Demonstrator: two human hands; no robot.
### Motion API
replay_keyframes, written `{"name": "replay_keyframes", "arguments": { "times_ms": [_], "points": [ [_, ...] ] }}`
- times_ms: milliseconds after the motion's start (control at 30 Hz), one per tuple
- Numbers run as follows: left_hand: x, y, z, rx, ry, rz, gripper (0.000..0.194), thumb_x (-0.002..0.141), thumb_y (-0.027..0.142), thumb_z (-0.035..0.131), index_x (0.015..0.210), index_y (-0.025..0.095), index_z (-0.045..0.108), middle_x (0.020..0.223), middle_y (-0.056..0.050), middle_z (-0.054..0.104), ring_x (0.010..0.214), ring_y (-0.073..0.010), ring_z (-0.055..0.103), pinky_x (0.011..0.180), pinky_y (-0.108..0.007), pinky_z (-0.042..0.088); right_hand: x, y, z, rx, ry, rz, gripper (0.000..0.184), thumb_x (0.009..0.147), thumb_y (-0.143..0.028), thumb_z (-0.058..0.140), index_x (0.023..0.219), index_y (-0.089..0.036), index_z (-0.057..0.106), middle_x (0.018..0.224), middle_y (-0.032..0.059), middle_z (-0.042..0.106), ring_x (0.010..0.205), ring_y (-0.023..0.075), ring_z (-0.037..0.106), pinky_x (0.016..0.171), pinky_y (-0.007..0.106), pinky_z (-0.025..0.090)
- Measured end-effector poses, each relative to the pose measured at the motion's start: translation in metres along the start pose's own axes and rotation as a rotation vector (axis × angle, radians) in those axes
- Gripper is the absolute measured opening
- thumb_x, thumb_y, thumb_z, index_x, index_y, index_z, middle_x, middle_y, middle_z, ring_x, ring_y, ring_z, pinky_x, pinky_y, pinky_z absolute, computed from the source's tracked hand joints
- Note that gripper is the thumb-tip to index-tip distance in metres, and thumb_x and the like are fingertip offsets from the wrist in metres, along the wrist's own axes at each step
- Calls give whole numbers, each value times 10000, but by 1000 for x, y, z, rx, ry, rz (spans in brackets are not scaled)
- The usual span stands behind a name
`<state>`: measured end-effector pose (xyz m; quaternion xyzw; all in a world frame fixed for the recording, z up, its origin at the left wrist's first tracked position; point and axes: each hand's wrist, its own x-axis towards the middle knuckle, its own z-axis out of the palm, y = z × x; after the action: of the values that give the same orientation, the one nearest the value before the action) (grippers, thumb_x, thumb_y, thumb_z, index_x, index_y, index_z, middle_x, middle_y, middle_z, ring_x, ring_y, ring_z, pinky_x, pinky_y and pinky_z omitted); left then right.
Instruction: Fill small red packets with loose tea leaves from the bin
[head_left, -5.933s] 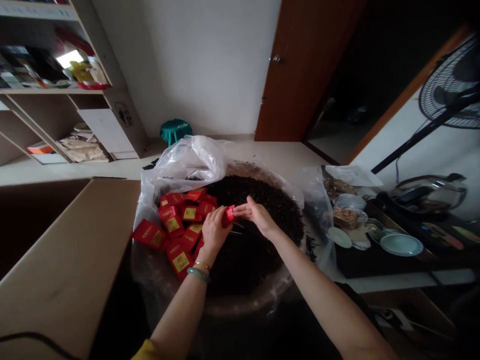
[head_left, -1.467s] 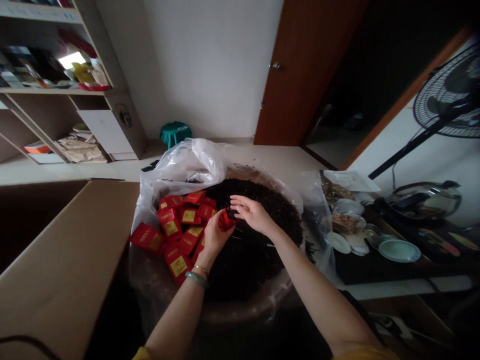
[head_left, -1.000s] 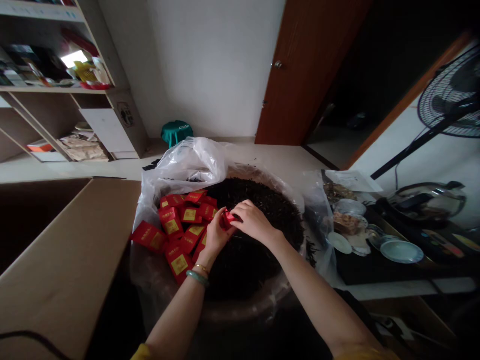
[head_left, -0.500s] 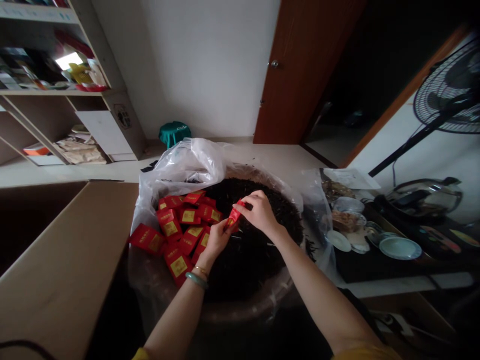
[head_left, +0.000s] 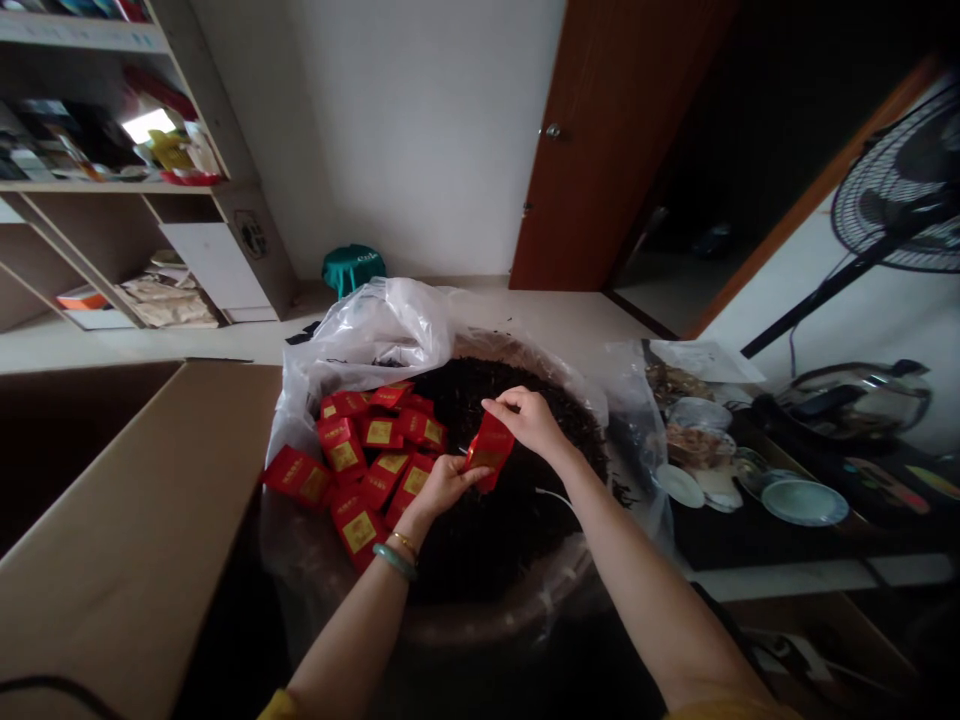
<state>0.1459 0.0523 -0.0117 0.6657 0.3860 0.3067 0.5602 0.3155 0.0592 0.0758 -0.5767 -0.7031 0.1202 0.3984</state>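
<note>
Over a large plastic-lined basket (head_left: 480, 632) of dark loose leaves (head_left: 487, 540), both hands hold one red packet (head_left: 495, 445) with gold print. My left hand (head_left: 442, 488) pinches its lower left part, thumb across the front. At the top edge, the fingertips of my right hand (head_left: 531, 420) are closed on the packet. Several more red packets (head_left: 343, 450) with gold labels lie heaped on the left side of the basket. Something thin and white (head_left: 555, 493) shows on the leaves under my right wrist.
An open cardboard box (head_left: 142, 480) stands at the left. Clear plastic sheeting (head_left: 397, 320) bunches over the basket's far rim. To the right, a dark table holds a pale bowl (head_left: 804, 502), a small white dish (head_left: 680, 486) and a kettle (head_left: 855, 395). A fan (head_left: 900, 190) stands behind it.
The packet has turned from narrow and edge-on to showing its broad face. My right hand has shifted slightly right and my left hand slightly down; both still hold the packet.
</note>
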Motion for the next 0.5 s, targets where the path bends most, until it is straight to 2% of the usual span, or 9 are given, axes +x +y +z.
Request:
{"name": "replay_keyframes", "arguments": {
  "times_ms": [133, 200, 267, 333, 400, 500],
  "points": [
    [3, -10, 0, 292, 158, 105, 422, 734, 485, 638, 511, 129, 596, 450, 43, 453, 445, -65, 341, 452, -204, 245, -1, -6, -6, -144, -160, -25, 565, 858, -530, 471, 412, -193, 553, 408, -20, 478, 489, 116, 490, 638, 251, 371],
    [4, -13, -1, 439, 218, 168, 398, 759, 426, 629, 492, 138, 564, 456, 39, 454, 447, -67, 348, 468, -209, 245, -3, -6, -3, -154, -176, 36, 498, 831, -489, 523, 433, -196, 586, 403, -23, 498, 483, 119, 497, 647, 255, 373],
    [5, -15, -2, 530, 231, 206, 378, 777, 394, 619, 502, 142, 560, 476, 28, 481, 454, -73, 372, 486, -214, 262, -4, -3, 4, -90, -158, 120, 353, 783, -418, 584, 518, -195, 651, 479, -11, 590, 530, 135, 543, 631, 251, 379],
    [5, -16, -3, 573, 229, 216, 376, 775, 393, 624, 503, 143, 554, 484, 21, 493, 458, -77, 382, 496, -219, 270, -5, 1, 12, 23, -133, 203, 278, 759, -369, 592, 576, -180, 680, 546, 4, 646, 558, 146, 571, 584, 241, 378],
    [6, -16, -3, 569, 227, 206, 383, 765, 401, 633, 496, 143, 546, 479, 23, 485, 456, -78, 377, 493, -220, 266, -5, 3, 18, 99, -104, 262, 286, 762, -363, 577, 585, -164, 682, 548, 9, 652, 548, 149, 573, 549, 236, 375],
    [5, -16, -1, 463, 218, 151, 380, 752, 416, 634, 502, 138, 566, 465, 30, 483, 451, -77, 376, 476, -214, 265, -3, 1, 14, 62, -116, 220, 371, 812, -378, 522, 552, -155, 665, 524, 20, 637, 540, 152, 569, 559, 244, 383]
  ]
}}
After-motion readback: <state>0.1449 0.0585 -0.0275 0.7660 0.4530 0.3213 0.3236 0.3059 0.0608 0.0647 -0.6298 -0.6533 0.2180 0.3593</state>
